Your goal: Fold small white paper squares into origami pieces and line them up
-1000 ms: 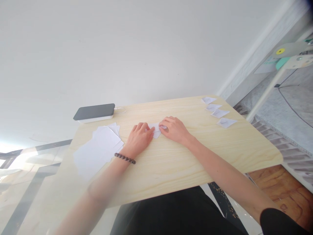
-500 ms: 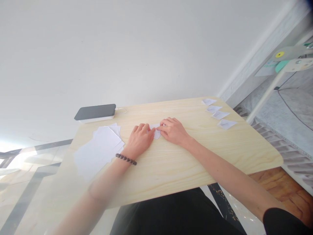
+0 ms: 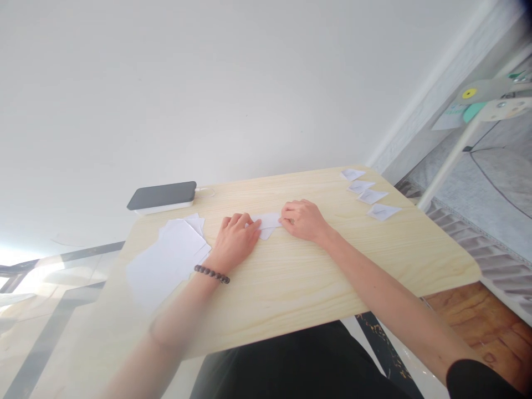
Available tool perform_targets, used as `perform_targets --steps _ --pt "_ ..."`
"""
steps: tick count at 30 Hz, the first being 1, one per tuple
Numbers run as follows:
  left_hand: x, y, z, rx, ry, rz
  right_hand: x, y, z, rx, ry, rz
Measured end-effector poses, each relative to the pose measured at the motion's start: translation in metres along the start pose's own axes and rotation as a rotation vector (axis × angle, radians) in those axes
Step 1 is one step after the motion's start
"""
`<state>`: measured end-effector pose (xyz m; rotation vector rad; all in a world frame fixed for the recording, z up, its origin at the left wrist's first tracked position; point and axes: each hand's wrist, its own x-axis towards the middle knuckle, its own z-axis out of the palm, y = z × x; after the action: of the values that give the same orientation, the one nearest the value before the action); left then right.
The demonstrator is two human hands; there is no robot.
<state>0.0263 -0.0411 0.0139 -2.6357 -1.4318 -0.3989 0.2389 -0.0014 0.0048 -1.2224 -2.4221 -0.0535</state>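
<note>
A small folded piece of white paper (image 3: 269, 221) lies on the wooden table between my hands, a pointed flap showing at its lower edge. My left hand (image 3: 238, 238), with a dark bead bracelet (image 3: 211, 274) at the wrist, grips the paper's left end between thumb and fingers. At the right end, my right hand (image 3: 304, 220) pinches the paper with its fingers curled. My fingers cover both ends of the paper.
Loose white sheets (image 3: 166, 260) lie in a pile left of my left hand. A dark-topped device (image 3: 162, 196) with a white cable sits at the back left. Several folded paper pieces (image 3: 383, 211) stand in a row along the right of the table (image 3: 266, 299).
My right hand has moved a little to the right along the paper, so more of the folded strip shows between my hands. My left hand has barely moved.
</note>
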Motion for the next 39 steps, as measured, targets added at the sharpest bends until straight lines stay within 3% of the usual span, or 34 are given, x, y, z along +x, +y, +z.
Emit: perform_targets --steps 11,20,29,39 --pt "-0.001 -0.022 0.012 -0.386 0.016 -0.098 0.004 -0.017 0.012 0.309 -0.053 0.076" --pt "0.000 -0.020 0.009 -0.434 -0.010 -0.214 0.004 -0.019 0.013 0.360 -0.050 0.106" --pt "0.000 -0.019 0.010 -0.470 0.032 -0.217 0.006 -0.014 0.012 0.528 -0.068 0.133" --pt "0.001 -0.013 0.004 -0.918 0.097 -0.375 0.007 -0.031 0.003 0.856 0.061 0.183"
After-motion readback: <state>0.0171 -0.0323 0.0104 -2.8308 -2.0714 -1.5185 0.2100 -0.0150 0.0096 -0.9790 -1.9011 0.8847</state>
